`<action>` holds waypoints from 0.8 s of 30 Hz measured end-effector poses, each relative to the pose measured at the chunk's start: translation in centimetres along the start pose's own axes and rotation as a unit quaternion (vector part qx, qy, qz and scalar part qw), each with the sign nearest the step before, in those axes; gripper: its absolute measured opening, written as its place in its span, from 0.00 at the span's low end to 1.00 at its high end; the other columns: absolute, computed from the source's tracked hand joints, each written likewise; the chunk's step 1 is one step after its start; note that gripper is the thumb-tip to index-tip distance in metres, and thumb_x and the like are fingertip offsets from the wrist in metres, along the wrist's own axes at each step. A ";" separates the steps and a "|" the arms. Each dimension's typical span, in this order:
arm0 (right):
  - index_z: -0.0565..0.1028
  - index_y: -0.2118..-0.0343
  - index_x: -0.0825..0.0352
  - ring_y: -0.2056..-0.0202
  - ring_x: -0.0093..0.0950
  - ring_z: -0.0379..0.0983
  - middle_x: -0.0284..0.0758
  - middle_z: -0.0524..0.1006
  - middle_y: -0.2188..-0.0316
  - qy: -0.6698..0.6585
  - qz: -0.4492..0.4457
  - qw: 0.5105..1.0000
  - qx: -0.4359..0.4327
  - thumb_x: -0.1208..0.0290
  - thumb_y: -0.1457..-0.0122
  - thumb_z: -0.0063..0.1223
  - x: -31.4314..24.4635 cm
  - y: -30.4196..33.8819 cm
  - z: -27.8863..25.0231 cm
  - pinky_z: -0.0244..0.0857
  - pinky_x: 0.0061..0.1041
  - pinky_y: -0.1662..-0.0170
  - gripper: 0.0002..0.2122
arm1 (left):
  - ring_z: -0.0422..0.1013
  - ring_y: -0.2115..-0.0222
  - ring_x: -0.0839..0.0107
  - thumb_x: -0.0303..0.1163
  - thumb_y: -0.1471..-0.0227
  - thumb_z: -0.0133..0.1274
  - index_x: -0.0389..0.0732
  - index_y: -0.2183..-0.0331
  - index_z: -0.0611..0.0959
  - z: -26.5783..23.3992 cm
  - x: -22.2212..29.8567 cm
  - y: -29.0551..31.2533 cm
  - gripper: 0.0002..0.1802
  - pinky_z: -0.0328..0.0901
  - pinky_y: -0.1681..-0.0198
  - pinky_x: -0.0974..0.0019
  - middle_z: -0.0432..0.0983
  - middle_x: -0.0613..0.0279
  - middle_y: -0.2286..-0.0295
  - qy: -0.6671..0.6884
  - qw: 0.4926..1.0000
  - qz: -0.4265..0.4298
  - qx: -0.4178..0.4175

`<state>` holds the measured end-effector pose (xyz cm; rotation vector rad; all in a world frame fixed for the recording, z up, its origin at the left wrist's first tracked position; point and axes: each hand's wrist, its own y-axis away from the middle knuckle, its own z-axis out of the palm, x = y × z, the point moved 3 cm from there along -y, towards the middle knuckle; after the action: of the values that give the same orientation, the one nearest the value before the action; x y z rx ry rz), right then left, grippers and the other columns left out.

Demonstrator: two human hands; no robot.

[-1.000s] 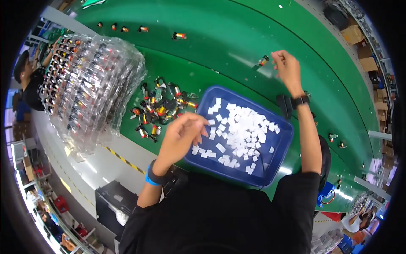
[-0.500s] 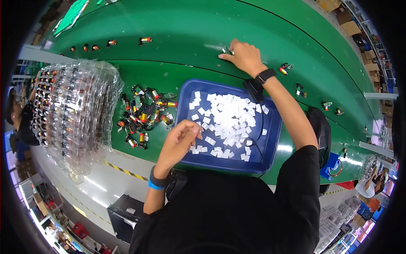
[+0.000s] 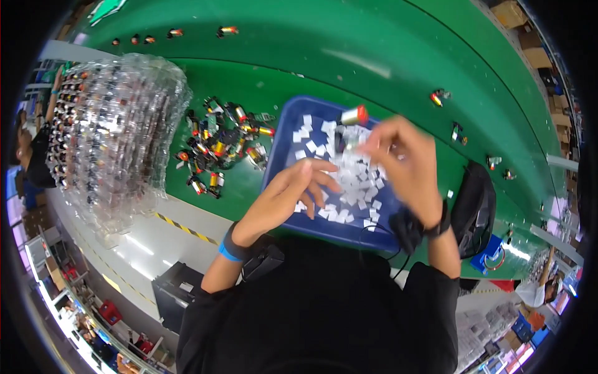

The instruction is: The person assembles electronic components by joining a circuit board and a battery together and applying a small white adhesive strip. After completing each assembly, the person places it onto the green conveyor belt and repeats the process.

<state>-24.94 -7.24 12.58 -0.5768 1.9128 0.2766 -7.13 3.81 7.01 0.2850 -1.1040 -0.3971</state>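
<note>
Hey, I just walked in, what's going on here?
A person's right hand holds a small part over a blue tray of white slips. The left hand hovers over the tray too, fingers bent; whether it holds anything is unclear. Similar parts lie heaped left of the tray, beside a plastic-wrapped stack.
</note>
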 end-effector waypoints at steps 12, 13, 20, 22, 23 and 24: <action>0.78 0.67 0.65 0.68 0.29 0.77 0.33 0.79 0.60 0.289 -0.144 0.946 -0.019 0.75 0.54 0.67 1.6 9.3 1.9 0.68 0.23 0.77 0.10 | 0.64 0.82 0.84 0.37 0.32 0.46 0.35 0.50 0.74 1.8 -1.4 -0.1 0.16 0.58 0.80 0.77 0.74 0.65 0.74 -0.076 0.986 -0.102 -0.104; 0.78 0.67 0.65 0.68 0.29 0.77 0.33 0.79 0.60 0.286 -0.142 0.947 -0.020 0.75 0.54 0.67 1.7 9.4 1.9 0.68 0.23 0.77 0.10 | 0.64 0.82 0.84 0.35 0.33 0.48 0.35 0.50 0.73 1.8 -1.3 0.0 0.16 0.57 0.81 0.78 0.74 0.66 0.74 -0.057 0.987 -0.112 -0.104; 0.78 0.65 0.64 0.66 0.30 0.77 0.34 0.78 0.59 0.274 -0.207 0.939 -0.017 0.78 0.53 0.64 1.7 9.6 2.0 0.71 0.24 0.73 0.10 | 0.65 0.82 0.82 0.30 0.39 0.57 0.36 0.52 0.74 2.3 -1.0 0.5 0.16 0.58 0.81 0.75 0.74 0.65 0.74 -0.093 0.981 -0.116 -0.121; 0.78 0.65 0.65 0.67 0.30 0.77 0.34 0.78 0.60 0.244 -0.177 0.953 -0.030 0.79 0.52 0.64 1.8 9.4 1.7 0.71 0.24 0.72 0.10 | 0.66 0.82 0.81 0.30 0.41 0.59 0.36 0.52 0.74 2.3 -1.5 0.5 0.17 0.58 0.80 0.74 0.75 0.65 0.74 -0.109 0.980 -0.118 -0.120; 0.78 0.65 0.66 0.67 0.30 0.77 0.35 0.78 0.61 0.213 -0.147 0.965 -0.042 0.80 0.51 0.64 1.8 9.2 1.5 0.72 0.24 0.71 0.10 | 0.67 0.82 0.80 0.29 0.42 0.60 0.37 0.52 0.75 2.2 -1.7 0.3 0.18 0.59 0.80 0.73 0.75 0.64 0.74 -0.203 0.972 -0.064 -0.103; 0.77 0.65 0.67 0.67 0.31 0.77 0.35 0.78 0.62 0.183 -0.116 0.975 -0.054 0.81 0.51 0.63 2.0 9.0 1.3 0.72 0.24 0.70 0.10 | 0.68 0.81 0.78 0.29 0.44 0.62 0.37 0.52 0.75 2.2 -1.9 0.1 0.19 0.60 0.80 0.73 0.76 0.63 0.74 -0.294 0.952 -0.009 -0.086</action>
<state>-29.11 0.52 9.61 -0.9718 2.1654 0.1283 -9.91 4.69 6.43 0.0158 -1.6401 -0.6138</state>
